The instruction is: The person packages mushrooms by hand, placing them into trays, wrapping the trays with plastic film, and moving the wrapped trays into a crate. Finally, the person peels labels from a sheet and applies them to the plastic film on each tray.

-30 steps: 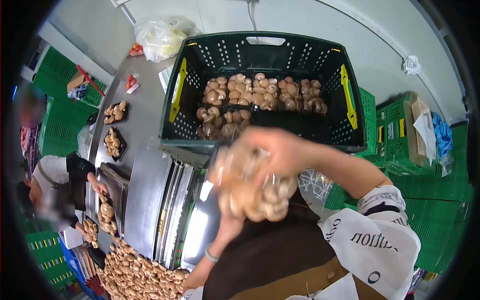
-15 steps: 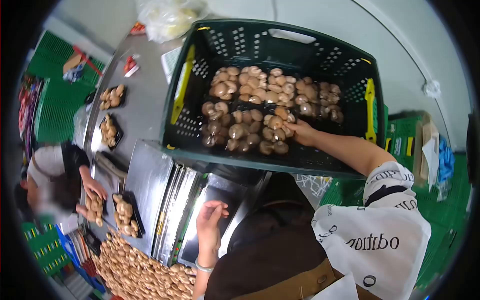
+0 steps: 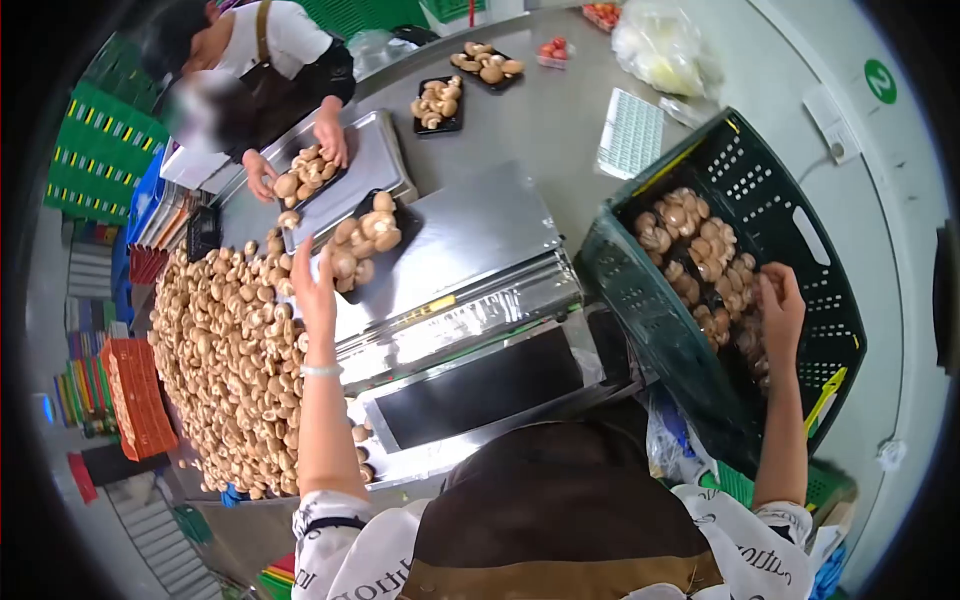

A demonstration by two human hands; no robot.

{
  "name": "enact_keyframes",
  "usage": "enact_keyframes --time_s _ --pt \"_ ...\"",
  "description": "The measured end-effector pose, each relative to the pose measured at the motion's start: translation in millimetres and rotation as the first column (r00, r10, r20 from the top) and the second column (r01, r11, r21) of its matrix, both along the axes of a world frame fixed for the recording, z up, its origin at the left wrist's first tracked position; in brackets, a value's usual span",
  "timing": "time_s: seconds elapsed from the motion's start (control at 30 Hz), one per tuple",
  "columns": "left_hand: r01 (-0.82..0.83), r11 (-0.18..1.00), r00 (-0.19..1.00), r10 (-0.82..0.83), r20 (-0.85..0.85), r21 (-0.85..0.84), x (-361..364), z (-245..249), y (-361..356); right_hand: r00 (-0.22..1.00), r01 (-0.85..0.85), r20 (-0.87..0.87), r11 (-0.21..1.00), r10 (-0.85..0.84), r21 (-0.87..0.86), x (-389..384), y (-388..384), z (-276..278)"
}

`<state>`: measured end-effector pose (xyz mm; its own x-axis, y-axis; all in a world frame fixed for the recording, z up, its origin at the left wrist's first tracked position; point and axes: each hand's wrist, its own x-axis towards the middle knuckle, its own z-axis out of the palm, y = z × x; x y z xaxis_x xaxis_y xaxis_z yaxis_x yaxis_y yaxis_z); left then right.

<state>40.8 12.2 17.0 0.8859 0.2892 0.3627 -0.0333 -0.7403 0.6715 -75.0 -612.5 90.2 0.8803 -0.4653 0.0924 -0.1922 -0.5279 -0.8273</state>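
Observation:
My left hand (image 3: pixel 315 285) is at the left end of a black tray of mushrooms (image 3: pixel 365 240), thumb and fingers apart; whether it touches the tray is unclear. That tray lies at the edge of a metal plate (image 3: pixel 480 225). Inside the dark green crate (image 3: pixel 640 270) on the right, my right hand (image 3: pixel 782 305) is beside packed mushrooms (image 3: pixel 735 285), its fingers bent but apart, with nothing visibly held. The packs there look glossy, as if wrapped.
At the upper left a co-worker's hands (image 3: pixel 328 135) are on another mushroom tray (image 3: pixel 308 172). A large mushroom heap (image 3: pixel 225 350) fills the left. Two trays, one here (image 3: pixel 437 104), a label sheet (image 3: pixel 632 133) and a plastic bag (image 3: pixel 660 50) lie farther back.
The view has swung left, so the crate now appears at the right. My left hand has reached out to the mushroom tray, while my right hand remains in the crate, off the pack it was touching.

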Motion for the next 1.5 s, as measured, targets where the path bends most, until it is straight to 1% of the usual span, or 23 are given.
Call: enact_keyframes --time_s 0.03,0.07,0.13,0.17,0.23,0.3,0.4,0.47,0.53,0.7,0.8,0.87,0.93,1.0,1.1,1.2,1.23,1.27,1.3,1.33,1.37,1.4,1.5 --pt "0.021 0.998 1.0 -0.021 -0.007 0.057 12 -14 7 0.997 -0.048 0.054 0.999 0.048 -0.004 11 45 19" --pt "0.045 0.998 0.996 -0.048 -0.075 -0.049 19 -14 3 0.989 -0.095 0.11 0.995 0.096 -0.013 20 91 35" --pt "0.072 0.982 0.985 -0.098 -0.14 -0.174 27 -32 -1 0.907 -0.381 0.117 0.908 0.404 -0.177 38 172 44" --pt "0.077 0.99 0.993 -0.087 -0.083 -0.114 28 -39 -2 0.817 -0.549 0.099 0.818 0.569 -0.172 50 206 38" --pt "0.092 0.993 0.996 -0.092 0.005 -0.076 26 -41 -7 0.581 -0.736 0.103 0.576 0.807 -0.355 86 266 11" --pt "0.141 0.989 0.99 -0.14 0.02 -0.051 21 -40 -13 0.534 -0.813 0.042 0.527 0.844 -0.247 120 314 -22" --pt "0.261 0.963 0.964 -0.264 -0.032 -0.069 5 -23 -28 0.584 -0.801 -0.028 0.57 0.811 -0.181 153 358 -65" --pt "0.352 0.936 0.934 -0.352 -0.067 -0.016 -4 -28 -31 0.543 -0.84 -0.172 0.53 0.822 -0.116 156 372 -84" --pt "0.378 0.925 0.926 -0.377 -0.012 0.036 -9 -28 -35 0.491 -0.871 -0.155 0.48 0.857 -0.105 151 374 -97" --pt "0.436 0.871 0.881 -0.464 -0.088 -0.228 -7 -20 -29 0.511 -0.859 -0.067 0.512 0.857 -0.008 148 364 -100" --pt "0.323 0.756 0.941 -0.321 0.108 -0.569 -27 -10 -13 0.597 -0.802 -0.009 0.597 0.802 -0.016 142 334 -85" --pt "0.049 0.88 0.996 -0.081 -0.047 -0.473 -60 -14 24 0.704 -0.704 -0.042 0.689 0.708 -0.173 125 300 -68" --pt "-0.273 0.93 0.916 0.174 -0.362 -0.244 -104 -17 50 0.805 -0.581 -0.089 0.749 0.586 -0.319 102 266 -70" --pt "-0.29 0.94 0.895 0.332 -0.298 0.177 -145 -37 50 0.851 -0.523 -0.22 0.738 0.477 -0.425 80 258 -77" --pt "-0.195 0.932 0.904 0.292 -0.313 0.306 -157 -44 5 0.86 -0.507 -0.314 0.599 0.403 -0.62 57 273 -104" --pt "-0.174 0.951 0.921 0.249 -0.299 0.255 -144 -55 -17 0.792 -0.604 -0.225 0.675 0.568 -0.423 63 289 -138" --pt "-0.132 0.985 0.921 0.165 -0.353 0.114 -139 -66 -5 0.739 -0.673 -0.219 0.684 0.638 -0.28 68 286 -135" --pt "-0.127 0.985 0.819 0.04 -0.572 -0.113 -135 -49 6 0.666 -0.723 -0.252 0.691 0.702 0.013 70 279 -125" --pt "-0.104 0.879 0.826 -0.185 -0.533 -0.465 -139 -34 22 0.587 -0.704 -0.257 0.641 0.768 0.306 73 268 -112" --pt "-0.074 0.653 0.83 -0.379 -0.41 -0.754 -140 -17 35 0.509 -0.622 -0.228 0.537 0.83 0.57 79 260 -93" --pt "-0.057 0.537 0.837 -0.434 -0.334 -0.842 -138 11 43 0.516 -0.549 -0.101 0.419 0.85 0.723 76 256 -60" --pt "-0.042 0.409 0.841 -0.479 -0.253 -0.912 -137 40 48 0.517 -0.536 -0.074 0.39 0.853 0.749 79 253 -44" --pt "0.088 0.213 0.855 -0.518 -0.036 -0.973 -110 93 55 0.546 -0.508 0.334 -0.014 0.768 0.861 100 266 -13"
